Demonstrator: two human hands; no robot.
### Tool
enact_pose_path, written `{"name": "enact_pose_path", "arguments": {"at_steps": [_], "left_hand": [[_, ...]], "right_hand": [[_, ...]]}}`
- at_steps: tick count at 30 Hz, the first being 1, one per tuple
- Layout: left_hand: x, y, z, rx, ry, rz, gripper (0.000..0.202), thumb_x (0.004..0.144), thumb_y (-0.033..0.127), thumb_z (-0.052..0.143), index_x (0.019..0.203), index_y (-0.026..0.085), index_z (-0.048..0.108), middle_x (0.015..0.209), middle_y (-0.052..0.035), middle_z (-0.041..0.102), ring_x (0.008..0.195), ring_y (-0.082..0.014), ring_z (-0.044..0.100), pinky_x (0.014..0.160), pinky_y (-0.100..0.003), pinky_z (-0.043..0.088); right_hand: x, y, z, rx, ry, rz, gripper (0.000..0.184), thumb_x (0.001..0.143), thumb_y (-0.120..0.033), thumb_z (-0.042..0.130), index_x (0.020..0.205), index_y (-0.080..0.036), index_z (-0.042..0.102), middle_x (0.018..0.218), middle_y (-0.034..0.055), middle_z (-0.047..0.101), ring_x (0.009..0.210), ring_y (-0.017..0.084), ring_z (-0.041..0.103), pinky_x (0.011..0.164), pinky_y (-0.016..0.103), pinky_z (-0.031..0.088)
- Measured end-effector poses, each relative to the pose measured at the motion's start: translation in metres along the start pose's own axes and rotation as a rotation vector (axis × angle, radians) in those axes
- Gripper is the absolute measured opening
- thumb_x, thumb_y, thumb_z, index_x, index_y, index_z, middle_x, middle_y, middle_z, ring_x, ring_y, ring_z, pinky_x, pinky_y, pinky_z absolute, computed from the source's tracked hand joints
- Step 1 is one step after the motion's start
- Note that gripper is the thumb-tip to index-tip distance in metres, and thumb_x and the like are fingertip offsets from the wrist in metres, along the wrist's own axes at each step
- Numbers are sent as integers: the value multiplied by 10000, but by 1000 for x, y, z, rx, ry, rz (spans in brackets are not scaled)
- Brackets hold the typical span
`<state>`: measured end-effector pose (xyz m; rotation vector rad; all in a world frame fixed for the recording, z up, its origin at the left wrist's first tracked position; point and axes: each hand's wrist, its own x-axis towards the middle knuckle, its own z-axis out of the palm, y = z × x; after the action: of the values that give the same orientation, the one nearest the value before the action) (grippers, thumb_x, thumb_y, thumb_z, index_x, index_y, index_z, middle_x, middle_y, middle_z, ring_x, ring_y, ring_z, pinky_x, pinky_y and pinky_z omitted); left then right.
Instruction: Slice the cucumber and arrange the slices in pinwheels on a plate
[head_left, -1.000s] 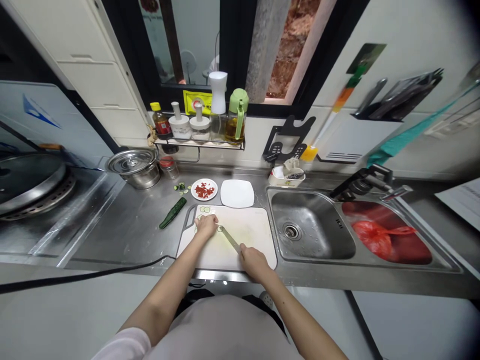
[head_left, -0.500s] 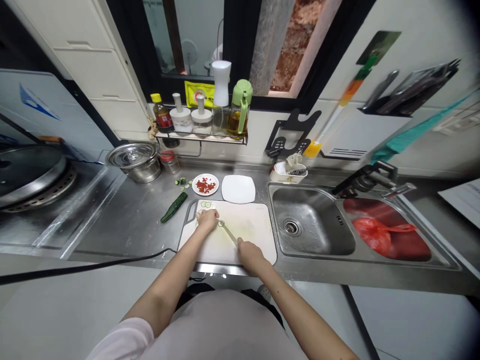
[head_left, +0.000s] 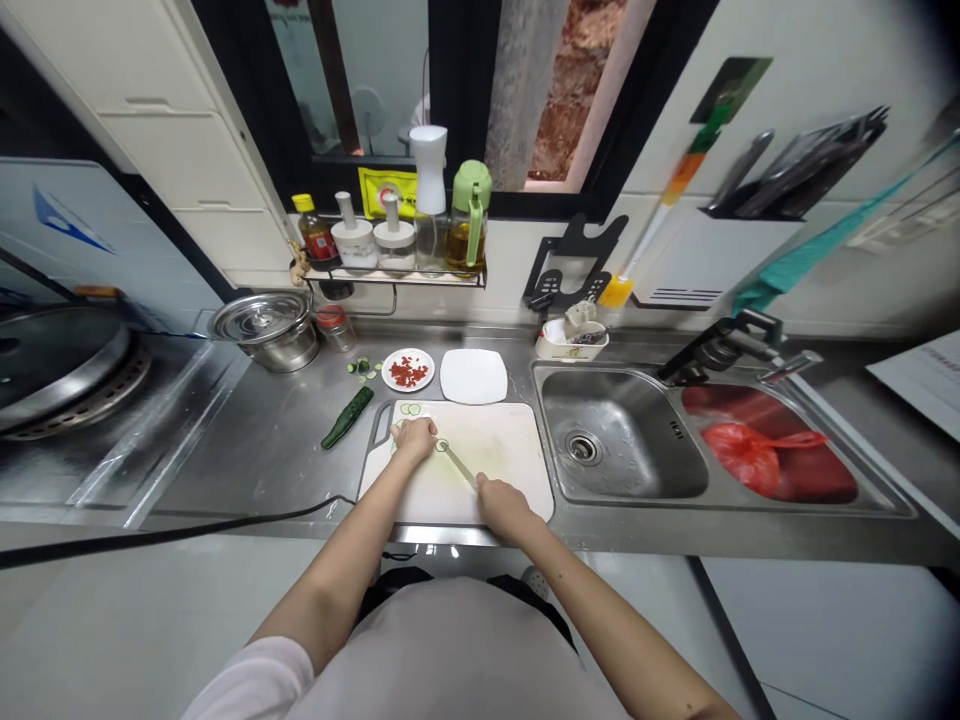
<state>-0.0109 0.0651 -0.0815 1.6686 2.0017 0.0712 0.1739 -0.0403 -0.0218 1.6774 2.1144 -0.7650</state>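
Observation:
On the white cutting board (head_left: 480,508), my left hand (head_left: 414,440) is closed, fingers bent down over a piece of cucumber that is mostly hidden beneath it. Just right of its fingertips lies a thin cucumber slice (head_left: 442,446), at the tip of the knife (head_left: 460,467). My right hand (head_left: 506,507) is wrapped around the knife's handle, and the blade points up and left toward my left hand. More cucumber slices (head_left: 410,409) rest near the board's top left corner. A whole dark green cucumber (head_left: 347,417) lies on the counter left of the board.
Behind the board stand a white plate (head_left: 389,376) of chopped red pieces and a white square plate (head_left: 474,376). Cucumber scraps (head_left: 363,367) lie nearby. A steel pot (head_left: 274,340) is back left; the sink (head_left: 626,490) is right, with a red plastic bag (head_left: 742,460).
The camera view has shifted slightly. Both hands and the knife stay in almost the same place on the board.

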Motion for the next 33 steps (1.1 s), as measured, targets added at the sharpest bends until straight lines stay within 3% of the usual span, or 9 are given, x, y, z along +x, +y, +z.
{"name": "enact_pose_path", "arguments": {"at_steps": [18, 28, 33], "left_hand": [[1, 0, 1, -9, -2, 0, 87, 768, 258, 628, 839, 265, 677, 968, -46, 730, 1099, -283, 568, 931, -440, 270], [-1, 0, -1, -4, -5, -4, 120, 759, 218, 615, 854, 261, 676, 979, -42, 730, 1103, -273, 562, 933, -428, 270], [-1, 1, -1, -1, 1, -7, 115, 764, 217, 611, 847, 259, 679, 965, -51, 729, 1093, -277, 564, 923, -427, 272]], "right_hand": [[8, -2, 3, -16, 25, -2, 333, 899, -77, 330, 1183, -116, 500, 1030, 190, 679, 986, 269, 662, 737, 326, 456], [-10, 7, 6, -27, -12, 11, 313, 903, -98, 349, 1179, -120, 496, 1027, 184, 674, 983, 276, 655, 741, 333, 450], [-6, 4, 5, -21, -16, 13, 316, 907, -95, 344, 1184, -121, 495, 1028, 188, 672, 983, 279, 654, 740, 334, 445]]}}
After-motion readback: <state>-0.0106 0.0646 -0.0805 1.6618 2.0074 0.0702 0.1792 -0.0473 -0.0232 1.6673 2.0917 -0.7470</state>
